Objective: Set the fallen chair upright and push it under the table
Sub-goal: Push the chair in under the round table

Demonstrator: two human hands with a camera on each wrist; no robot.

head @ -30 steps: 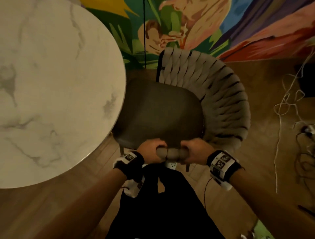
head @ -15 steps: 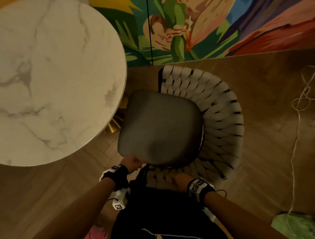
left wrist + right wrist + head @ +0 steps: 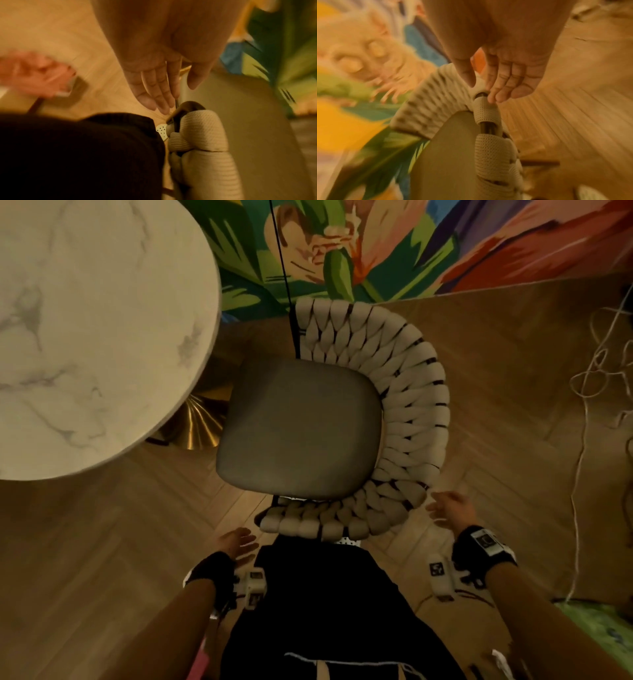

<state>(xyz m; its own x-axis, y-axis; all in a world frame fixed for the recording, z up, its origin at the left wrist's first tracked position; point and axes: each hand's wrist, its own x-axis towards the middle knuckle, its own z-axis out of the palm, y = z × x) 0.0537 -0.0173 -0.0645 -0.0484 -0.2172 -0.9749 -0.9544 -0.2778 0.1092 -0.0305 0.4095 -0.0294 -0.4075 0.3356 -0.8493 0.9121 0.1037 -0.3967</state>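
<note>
I am looking straight down from the head camera at a chair (image 3: 301,429) that stands upright on the herringbone wood floor (image 3: 102,542), its grey padded seat facing up and its curved backrest of thick cream woven bands wrapping the side away from the worktop (image 3: 96,330). The round marble worktop sits to the left, and the seat's near edge lies just beside its rim, not yet tucked beneath; a brass pedestal base (image 3: 195,422) shows in the gap between them. My left hand (image 3: 238,544) hovers flat and empty beside the lower end of the woven back, fingers straight, touching nothing that I can see. My right hand (image 3: 452,510) is likewise spread and empty, just off the outer curve of the back. Neither hand grips the chair. I judge the righting step finished and the hands set on either side of the backrest, ready to push it towards the worktop. A bright painted mural (image 3: 394,244) fills the far wall, and loose white cables (image 3: 589,378) trail over the floor on the right.
</note>
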